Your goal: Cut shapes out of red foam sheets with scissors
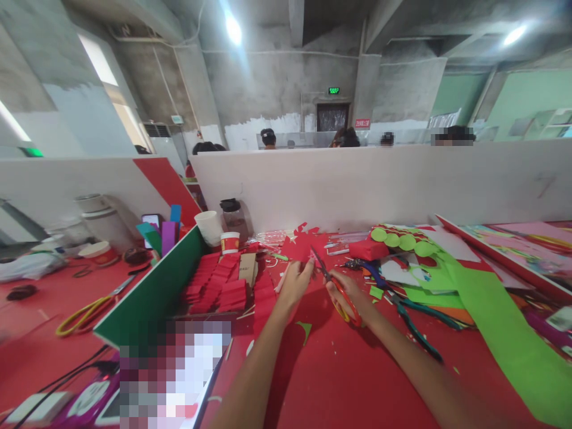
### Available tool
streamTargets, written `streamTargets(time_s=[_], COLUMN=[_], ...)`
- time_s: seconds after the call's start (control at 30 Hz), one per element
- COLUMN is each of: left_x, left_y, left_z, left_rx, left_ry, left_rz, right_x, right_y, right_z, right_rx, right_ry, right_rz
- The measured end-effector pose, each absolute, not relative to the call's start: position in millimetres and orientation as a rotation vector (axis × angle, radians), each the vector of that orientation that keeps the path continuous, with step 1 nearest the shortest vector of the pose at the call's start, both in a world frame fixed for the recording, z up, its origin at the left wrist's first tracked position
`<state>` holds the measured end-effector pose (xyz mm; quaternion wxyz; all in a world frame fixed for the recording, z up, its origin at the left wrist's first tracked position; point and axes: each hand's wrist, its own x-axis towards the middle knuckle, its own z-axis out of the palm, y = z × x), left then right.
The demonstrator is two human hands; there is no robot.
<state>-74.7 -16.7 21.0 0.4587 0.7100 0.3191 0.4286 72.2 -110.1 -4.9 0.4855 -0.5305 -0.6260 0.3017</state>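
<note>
My left hand (297, 281) is closed in a pinch on a small piece of pinkish-red paper (314, 257). My right hand (347, 288) grips a pair of scissors (348, 302) with red and yellow handles. The scissors' blades point up and away, close beside the paper and my left fingertips. How far the blades are apart is hard to make out. Just beyond my left hand lies a sheet of red paper (295, 246) with jagged, cut edges. A green paper scrap (305, 331) rests on the red table (330, 381) between my forearms.
Left of my hands are stacked red crepe pieces (218, 283), a paper cup (230, 242) and a green divider board (147, 298). At right lie teal-handled pliers (415, 325), green paper (487, 310) and lime discs (406, 242). A white partition (357, 185) stands behind; people sit beyond it.
</note>
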Motion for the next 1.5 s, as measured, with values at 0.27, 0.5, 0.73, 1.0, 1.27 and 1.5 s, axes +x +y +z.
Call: streamTargets(time_s=[0.27,0.5,0.73,1.0,1.27,1.5], left_x=[-74.5,-74.4,-74.3,-73.5,-72.0,-72.9], left_y=[-16.7,-17.2,-18.9,-18.3,-17.3,-17.6], left_z=[21.3,22.5,24.1,20.6,20.5,20.2], left_rx=[1.735,1.712,1.699,1.691,1.666,1.674], left_ry=[0.778,0.781,0.782,0.803,0.776,0.764], left_rz=[1.044,1.041,1.041,1.059,1.047,1.047], right_x=[71.3,73.0,70.3,70.6,68.8,69.6], right_y=[-110.7,-108.7,-112.4,-110.3,-116.6,-115.0], right_z=[0.0,-4.0,0.5,-4.0,3.2,-1.3], right_rx=[-1.295,-1.292,-1.274,-1.268,-1.275,-1.265], right_ry=[-1.558,-1.563,-1.566,-1.523,-1.45,-1.44], right_rz=[0.698,0.674,0.673,0.694,0.851,0.881])
